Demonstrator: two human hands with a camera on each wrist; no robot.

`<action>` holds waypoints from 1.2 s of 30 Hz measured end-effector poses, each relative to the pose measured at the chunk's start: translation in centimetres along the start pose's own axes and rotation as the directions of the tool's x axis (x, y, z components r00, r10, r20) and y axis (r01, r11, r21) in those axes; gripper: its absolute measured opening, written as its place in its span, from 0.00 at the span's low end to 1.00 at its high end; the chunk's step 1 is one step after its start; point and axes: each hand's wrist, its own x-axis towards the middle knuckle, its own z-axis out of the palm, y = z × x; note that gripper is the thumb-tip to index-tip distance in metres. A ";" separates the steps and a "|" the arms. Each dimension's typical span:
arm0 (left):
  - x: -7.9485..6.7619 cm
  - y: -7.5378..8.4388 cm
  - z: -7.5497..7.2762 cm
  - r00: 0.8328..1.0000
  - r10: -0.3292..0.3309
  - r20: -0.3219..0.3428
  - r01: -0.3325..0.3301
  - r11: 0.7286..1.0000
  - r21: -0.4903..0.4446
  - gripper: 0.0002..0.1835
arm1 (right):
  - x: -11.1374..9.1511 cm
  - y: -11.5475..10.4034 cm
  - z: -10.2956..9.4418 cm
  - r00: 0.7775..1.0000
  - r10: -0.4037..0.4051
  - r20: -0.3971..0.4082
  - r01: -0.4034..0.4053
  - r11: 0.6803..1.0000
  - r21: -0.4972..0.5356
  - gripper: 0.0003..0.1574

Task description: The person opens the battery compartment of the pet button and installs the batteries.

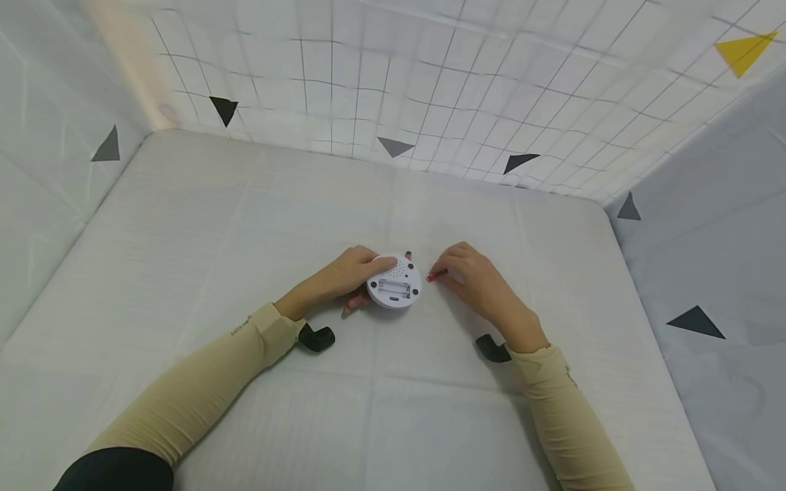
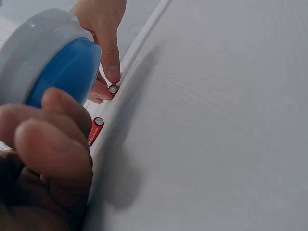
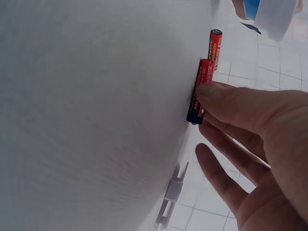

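Note:
My left hand (image 1: 344, 276) holds a round white device (image 1: 400, 278), its thumb across the vented underside. An uncovered battery compartment (image 1: 394, 288) faces up, and no battery shows inside it. The left wrist view shows the device's blue, domed other side (image 2: 70, 72) above curled fingers (image 2: 48, 144). Off to the device's right, my right hand (image 1: 473, 279) pinches a red and black AAA battery (image 3: 204, 72) between thumb and fingers, close to the tabletop. A second red battery (image 3: 215, 45) lies on the table just past the device, partly hidden by it in the head view.
A pale slotted plastic piece (image 3: 173, 190) appears beyond the right fingers in the right wrist view; its kind is unclear. White sheeting covers the table (image 1: 295, 204). A gridded wall (image 1: 368, 82) with dark triangles closes the back, and plain walls stand at both sides.

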 end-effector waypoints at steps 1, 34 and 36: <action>0.0 0.0 0.0 1.000 -0.002 0.000 0.002 1.000 -0.001 0.26 | 0.0 0.0 0.0 1.000 -0.001 -0.001 0.001 1.000 -0.003 0.14; 0.0 0.2 -0.1 1.000 -0.018 -0.008 0.018 1.000 0.001 0.25 | 0.2 -2.4 -1.5 0.999 0.024 -0.046 -0.019 0.996 0.088 0.19; 0.0 0.2 -0.1 1.000 -0.018 -0.009 0.018 1.000 0.004 0.25 | 0.3 -2.8 -1.6 0.998 0.015 -0.061 -0.010 0.996 0.093 0.19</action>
